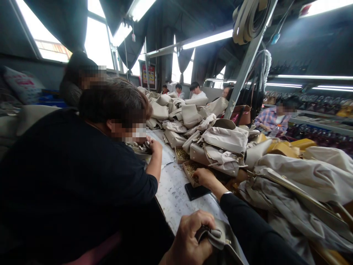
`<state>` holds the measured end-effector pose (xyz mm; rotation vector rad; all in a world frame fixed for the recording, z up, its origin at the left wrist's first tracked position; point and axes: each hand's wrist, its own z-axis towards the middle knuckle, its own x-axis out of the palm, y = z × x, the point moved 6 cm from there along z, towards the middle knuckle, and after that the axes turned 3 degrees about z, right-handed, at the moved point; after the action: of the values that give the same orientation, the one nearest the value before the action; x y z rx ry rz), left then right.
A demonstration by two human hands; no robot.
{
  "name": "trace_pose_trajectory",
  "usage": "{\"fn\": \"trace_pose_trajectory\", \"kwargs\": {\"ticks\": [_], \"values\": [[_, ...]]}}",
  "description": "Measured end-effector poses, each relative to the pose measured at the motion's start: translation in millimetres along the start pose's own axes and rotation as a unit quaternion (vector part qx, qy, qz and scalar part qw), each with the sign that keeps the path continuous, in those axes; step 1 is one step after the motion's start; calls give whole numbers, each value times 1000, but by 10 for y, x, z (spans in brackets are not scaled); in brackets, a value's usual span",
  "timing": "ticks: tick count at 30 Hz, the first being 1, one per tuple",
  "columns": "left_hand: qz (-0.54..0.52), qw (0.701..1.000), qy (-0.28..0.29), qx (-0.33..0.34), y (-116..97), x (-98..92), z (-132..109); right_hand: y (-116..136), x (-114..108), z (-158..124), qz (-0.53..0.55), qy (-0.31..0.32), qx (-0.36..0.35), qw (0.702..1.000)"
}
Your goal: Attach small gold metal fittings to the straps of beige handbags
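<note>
At the bottom centre, my left hand (pixel 191 239) is closed round the edge of a grey-beige leather bag piece (pixel 224 235), with a small metal fitting beside the fingers. Farther up, my right hand (pixel 205 178) reaches into a small cardboard box (pixel 190 167) of tiny gold-coloured metal parts. Its fingertips are down among the parts, and whether they pinch any is too small to tell. A black flat object (pixel 196 192) lies just below that box. A second box (pixel 182 154) of similar gold parts stands behind it.
Beige bags (pixel 226 141) are heaped along the right and back of the white table (pixel 172 195). A person in black (pixel 82 176) leans in close on the left, one forearm on the table. Yellow bags (pixel 286 147) lie at right.
</note>
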<state>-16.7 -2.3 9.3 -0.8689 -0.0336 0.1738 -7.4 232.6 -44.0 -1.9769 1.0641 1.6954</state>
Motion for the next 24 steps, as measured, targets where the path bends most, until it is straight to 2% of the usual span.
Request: {"fn": "trace_pose_trajectory", "kwargs": {"ticks": [4,9,13,16,19,22,24], "values": [[-2,1000,-4,2,9,17,-4,-80,46,1,17,-12,27,999],[0,1000,24,-10,-37,5,19,-153,63,-91,92,-85,18,992],[2,999,32,-37,-46,-5,20,-229,90,-141,195,-141,-1,971],[-15,999,22,-43,-53,6,9,-264,83,-158,292,-177,-10,940],[-21,999,18,-24,-101,9,13,-252,16,-240,396,-208,-20,894],[-33,999,13,-6,-146,-12,25,-200,-91,-481,489,-222,-46,842],[-46,999,8,-5,-156,-18,25,-166,-154,-750,540,-218,-65,810]]}}
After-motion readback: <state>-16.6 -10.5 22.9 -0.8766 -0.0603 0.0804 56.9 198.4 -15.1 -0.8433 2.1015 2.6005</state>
